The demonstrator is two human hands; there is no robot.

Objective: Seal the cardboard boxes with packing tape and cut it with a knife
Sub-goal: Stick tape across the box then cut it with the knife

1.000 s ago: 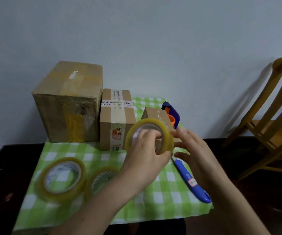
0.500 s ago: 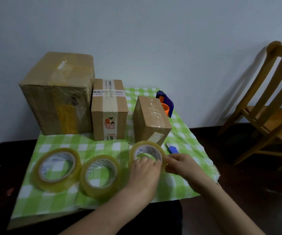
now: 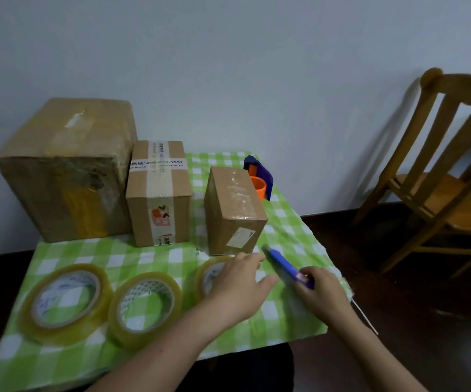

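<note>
Three brown cardboard boxes stand upright on the table: a large box (image 3: pixel 64 171), a medium box (image 3: pixel 159 193), a small box (image 3: pixel 232 210), all taped. Three clear tape rolls (image 3: pixel 143 309) lie flat. A blue knife (image 3: pixel 286 267) is gripped, tilted.

3 boxes wall off the back: large box (image 3: pixel 67 171), middle box (image 3: pixel 159 193), small box (image 3: pixel 232 210), with a passable gap of bare cloth (image 3: pixel 198 222) between the last 2. 3 tape rolls (image 3: pixel 65 302) (image 3: pixel 145 308) (image 3: pixel 210 275) crowd my front left, but cloth front right of my right hand (image 3: pixel 320 292) is free.
</note>
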